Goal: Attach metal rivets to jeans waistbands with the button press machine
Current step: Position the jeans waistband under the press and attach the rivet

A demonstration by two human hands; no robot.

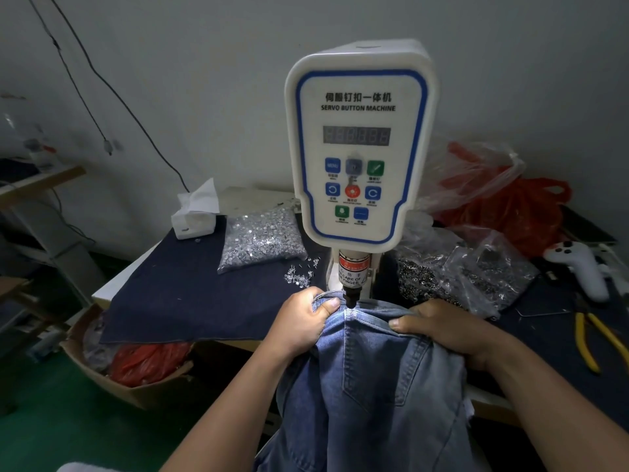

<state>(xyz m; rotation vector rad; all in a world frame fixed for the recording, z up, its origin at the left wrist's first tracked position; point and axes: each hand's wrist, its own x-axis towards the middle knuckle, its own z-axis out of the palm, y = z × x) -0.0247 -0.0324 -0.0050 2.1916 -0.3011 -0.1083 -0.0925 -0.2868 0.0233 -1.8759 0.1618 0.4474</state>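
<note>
Jeans waistband (357,313) under button press machine (357,148) punch, left hand (303,321) and right hand (446,330) each pinching denim, rivet bag (262,240) far left.

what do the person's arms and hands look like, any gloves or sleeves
Both are bare. The left hand and right hand wear no gloves, and no rings or watch show. The forearms are uncovered to the picture's edge, with no sleeves in view. Fingernails are short.
</note>
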